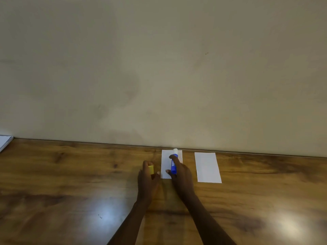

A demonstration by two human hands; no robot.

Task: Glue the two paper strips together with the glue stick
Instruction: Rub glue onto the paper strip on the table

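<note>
Our right hand (180, 174) grips the blue plastic glue stick (173, 164) over a white paper strip (165, 163) on the wooden counter (70, 174). Left of that strip, our left hand (146, 177) pinches the yellow cap (151, 169); right of it lies the second strip (208, 167). Unpinned, that strip may drag or crease under a stroke.
</note>
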